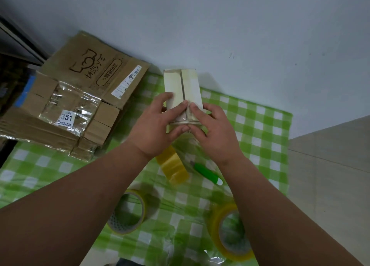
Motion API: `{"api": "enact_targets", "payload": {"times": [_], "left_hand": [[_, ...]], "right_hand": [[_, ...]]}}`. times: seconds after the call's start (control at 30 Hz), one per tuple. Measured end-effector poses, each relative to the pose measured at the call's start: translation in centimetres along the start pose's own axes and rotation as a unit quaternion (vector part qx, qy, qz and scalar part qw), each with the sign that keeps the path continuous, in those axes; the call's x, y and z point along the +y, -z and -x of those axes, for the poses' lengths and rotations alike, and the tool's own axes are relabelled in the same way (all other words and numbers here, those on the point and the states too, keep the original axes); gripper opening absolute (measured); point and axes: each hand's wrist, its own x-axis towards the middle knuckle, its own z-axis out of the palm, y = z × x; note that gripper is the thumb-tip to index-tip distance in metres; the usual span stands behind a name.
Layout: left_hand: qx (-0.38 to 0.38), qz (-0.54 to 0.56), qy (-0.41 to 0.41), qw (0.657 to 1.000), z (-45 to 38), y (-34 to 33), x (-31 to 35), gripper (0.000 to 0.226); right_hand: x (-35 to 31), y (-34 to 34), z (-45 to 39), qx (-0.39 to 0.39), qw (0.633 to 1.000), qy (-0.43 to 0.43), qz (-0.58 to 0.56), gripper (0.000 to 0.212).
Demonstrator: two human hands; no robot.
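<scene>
A small pale cardboard box (181, 85) stands on the green-checked tablecloth (260, 125), its two top flaps meeting along a middle seam. My left hand (156, 125) grips the box's near left corner, fingers on the top flap and thumb on the near face. My right hand (214, 129) holds the near right corner the same way. Both thumbs and forefingers meet at the seam, where a strip of clear tape seems to lie. A yellow tape roll (174, 165) lies just below my hands, partly hidden by my left wrist.
Flattened brown cartons (76, 97) are stacked at the left. A green utility knife (208, 173) lies beside the yellow roll. Two more tape rolls, one (130, 213) near my left forearm and another (228, 231) near my right. The table edge and tiled floor (330, 165) are at right.
</scene>
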Motion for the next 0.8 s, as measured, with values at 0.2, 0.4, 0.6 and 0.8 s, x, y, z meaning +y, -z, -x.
{"api": "enact_targets", "payload": {"times": [0.2, 0.4, 0.6, 0.8], "left_hand": [[-0.012, -0.013, -0.015, 1.0, -0.5, 0.3, -0.1, 0.064], [-0.001, 0.002, -0.006, 1.0, -0.5, -0.1, 0.0, 0.064], [-0.011, 0.003, 0.007, 1.0, -0.7, 0.0, -0.4, 0.066], [-0.022, 0.012, 0.006, 1.0, -0.5, -0.1, -0.4, 0.072]], "right_hand": [[0.8, 0.8, -0.2, -0.04, 0.999, 0.002, -0.001, 0.058], [0.7, 1.2, -0.3, -0.045, 0.999, 0.003, -0.011, 0.059], [0.9, 1.3, -0.2, -0.056, 0.998, 0.019, -0.017, 0.055], [0.7, 1.5, -0.4, -0.06, 0.998, 0.0, -0.013, 0.053]]}}
